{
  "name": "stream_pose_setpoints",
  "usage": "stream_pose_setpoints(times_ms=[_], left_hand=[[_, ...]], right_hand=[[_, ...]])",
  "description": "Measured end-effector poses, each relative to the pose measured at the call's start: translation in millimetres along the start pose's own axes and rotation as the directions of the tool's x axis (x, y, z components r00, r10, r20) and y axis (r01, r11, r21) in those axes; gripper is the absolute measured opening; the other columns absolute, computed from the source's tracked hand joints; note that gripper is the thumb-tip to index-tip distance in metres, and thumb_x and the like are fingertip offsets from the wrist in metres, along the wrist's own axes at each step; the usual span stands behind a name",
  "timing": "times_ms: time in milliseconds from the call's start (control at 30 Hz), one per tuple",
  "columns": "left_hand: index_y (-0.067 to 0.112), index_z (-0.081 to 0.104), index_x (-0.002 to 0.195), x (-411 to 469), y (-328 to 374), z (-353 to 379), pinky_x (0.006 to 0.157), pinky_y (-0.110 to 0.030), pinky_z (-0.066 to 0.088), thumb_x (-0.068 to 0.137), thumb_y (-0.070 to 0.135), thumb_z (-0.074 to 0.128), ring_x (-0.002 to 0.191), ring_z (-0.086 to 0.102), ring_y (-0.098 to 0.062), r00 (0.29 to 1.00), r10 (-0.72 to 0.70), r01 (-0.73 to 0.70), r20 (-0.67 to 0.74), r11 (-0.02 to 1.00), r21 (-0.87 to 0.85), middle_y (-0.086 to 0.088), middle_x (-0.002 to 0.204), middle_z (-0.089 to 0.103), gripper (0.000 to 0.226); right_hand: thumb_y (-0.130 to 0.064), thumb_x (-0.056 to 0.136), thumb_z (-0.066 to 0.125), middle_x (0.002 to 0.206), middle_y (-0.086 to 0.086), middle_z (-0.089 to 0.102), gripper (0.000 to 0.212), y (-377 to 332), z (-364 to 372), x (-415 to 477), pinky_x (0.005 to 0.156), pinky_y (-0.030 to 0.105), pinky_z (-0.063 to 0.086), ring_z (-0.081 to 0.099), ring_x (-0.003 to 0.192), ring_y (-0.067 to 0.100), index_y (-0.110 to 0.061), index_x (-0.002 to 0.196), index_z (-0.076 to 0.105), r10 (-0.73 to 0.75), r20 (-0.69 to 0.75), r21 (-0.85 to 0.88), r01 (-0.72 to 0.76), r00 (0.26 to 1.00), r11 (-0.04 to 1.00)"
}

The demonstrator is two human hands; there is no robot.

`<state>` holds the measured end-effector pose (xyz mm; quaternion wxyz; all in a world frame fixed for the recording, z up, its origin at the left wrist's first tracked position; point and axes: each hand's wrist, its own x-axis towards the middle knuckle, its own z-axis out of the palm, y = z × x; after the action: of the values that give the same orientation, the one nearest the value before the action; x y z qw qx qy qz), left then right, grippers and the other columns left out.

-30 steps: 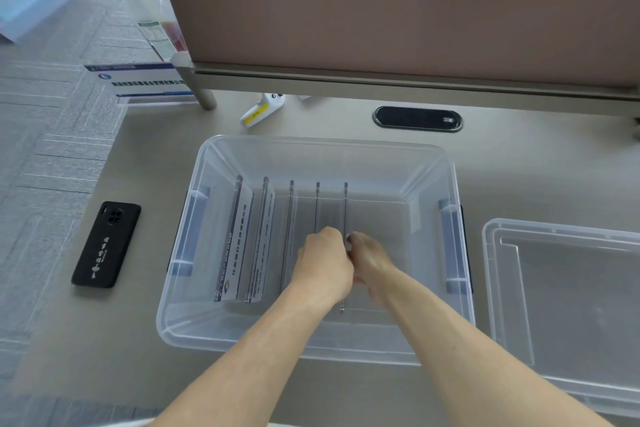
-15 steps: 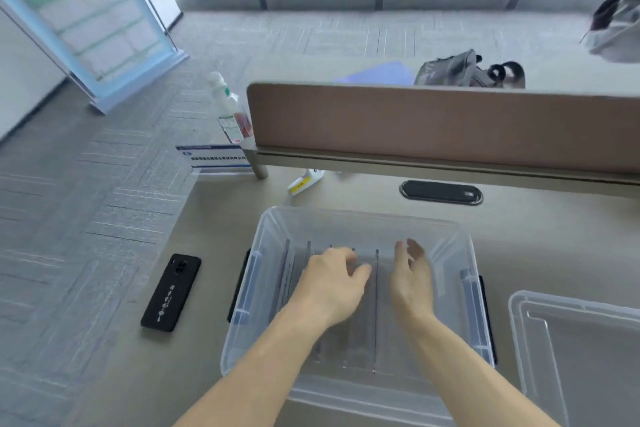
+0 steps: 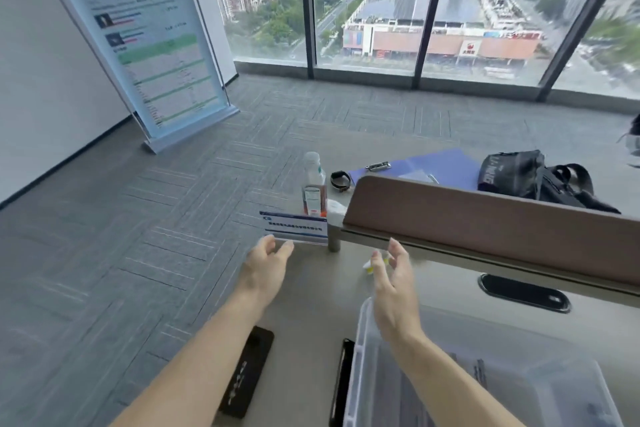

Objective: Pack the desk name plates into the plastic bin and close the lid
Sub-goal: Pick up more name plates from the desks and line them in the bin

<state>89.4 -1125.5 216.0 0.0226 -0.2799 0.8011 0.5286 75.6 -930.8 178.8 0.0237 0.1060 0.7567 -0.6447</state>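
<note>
The clear plastic bin (image 3: 502, 378) runs off the bottom edge, its packed plates (image 3: 479, 371) only faint shapes through the wall. Your left hand (image 3: 265, 270) reaches, fingers spread and empty, its tips at the last name plate (image 3: 294, 227) standing at the desk's (image 3: 311, 295) far left corner. Your right hand (image 3: 391, 284) hovers open above the bin's rim, holding nothing.

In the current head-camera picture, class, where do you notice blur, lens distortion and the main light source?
Head view: daylight enters through the windows; the window frames splay outward from wide-angle distortion; the right edge smears with motion blur; the name plate text is unreadable.
</note>
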Motion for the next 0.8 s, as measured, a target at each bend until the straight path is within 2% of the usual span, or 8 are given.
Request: stream_pose_setpoints(times_ms=[100, 200, 400, 633, 700, 800], left_hand=[[0.014, 0.038, 0.153, 45, -23, -31, 0.112, -0.041, 0.038, 0.099, 0.041, 0.057, 0.135, 0.05, -0.028, 0.997, -0.077, 0.076, -0.005, 0.993, -0.094, -0.007, 0.153, 0.047, 0.063], [0.016, 0.038, 0.153, 81, -45, -44, 0.114, -0.046, 0.039, 0.097, 0.043, 0.059, 0.132, 0.052, -0.028, 0.993, -0.12, 0.121, 0.015, 0.986, -0.112, -0.004, 0.152, 0.048, 0.066], [0.014, 0.038, 0.154, 147, -81, -40, 0.115, -0.042, 0.036, 0.098, 0.034, 0.062, 0.141, 0.045, -0.024, 0.988, -0.15, 0.153, 0.032, 0.982, -0.108, -0.005, 0.155, 0.046, 0.064], [0.018, 0.037, 0.154, 239, -121, -12, 0.108, -0.039, 0.039, 0.094, 0.038, 0.067, 0.14, 0.046, -0.022, 0.991, -0.132, 0.131, -0.003, 0.991, -0.038, -0.003, 0.155, 0.045, 0.071], [0.021, 0.035, 0.155, 258, -131, -4, 0.105, -0.038, 0.04, 0.092, 0.039, 0.069, 0.138, 0.047, -0.022, 0.995, -0.098, 0.098, -0.003, 0.995, 0.027, -0.003, 0.154, 0.045, 0.073], [0.027, 0.035, 0.153, 278, -142, 5, 0.108, -0.041, 0.041, 0.094, 0.034, 0.069, 0.139, 0.046, -0.024, 1.0, -0.02, 0.019, 0.003, 0.994, 0.104, -0.003, 0.155, 0.044, 0.068]], right_hand=[[-0.032, 0.102, 0.049, 0.152, 0.0, 0.042, 0.051, 1, 55, 15, 0.119, 0.034, 0.028, 0.038, 0.142, 0.013, -0.022, 0.15, 0.035, 0.069, 0.047, 0.015, -0.069, 0.997, 0.997], [-0.029, 0.102, 0.05, 0.153, -0.001, 0.042, 0.05, 8, 101, 28, 0.115, 0.031, 0.03, 0.039, 0.142, 0.015, -0.023, 0.15, 0.036, 0.137, 0.061, 0.025, -0.139, 0.989, 0.99], [-0.02, 0.102, 0.05, 0.154, 0.0, 0.042, 0.048, 38, 155, 61, 0.11, 0.027, 0.03, 0.04, 0.142, 0.015, -0.02, 0.149, 0.037, 0.23, 0.078, -0.001, -0.231, 0.97, 0.973], [-0.025, 0.1, 0.053, 0.152, -0.002, 0.044, 0.051, 93, 187, 125, 0.117, 0.032, 0.032, 0.044, 0.138, 0.014, -0.019, 0.149, 0.038, 0.266, 0.037, -0.033, -0.265, 0.963, 0.964], [-0.026, 0.101, 0.052, 0.151, -0.004, 0.045, 0.05, 107, 192, 138, 0.114, 0.027, 0.031, 0.042, 0.139, 0.014, -0.02, 0.149, 0.039, 0.283, 0.029, -0.043, -0.282, 0.959, 0.959], [-0.022, 0.101, 0.053, 0.149, -0.003, 0.047, 0.049, 120, 198, 147, 0.109, 0.023, 0.03, 0.043, 0.138, 0.013, -0.017, 0.148, 0.041, 0.294, 0.022, -0.052, -0.293, 0.955, 0.955]])
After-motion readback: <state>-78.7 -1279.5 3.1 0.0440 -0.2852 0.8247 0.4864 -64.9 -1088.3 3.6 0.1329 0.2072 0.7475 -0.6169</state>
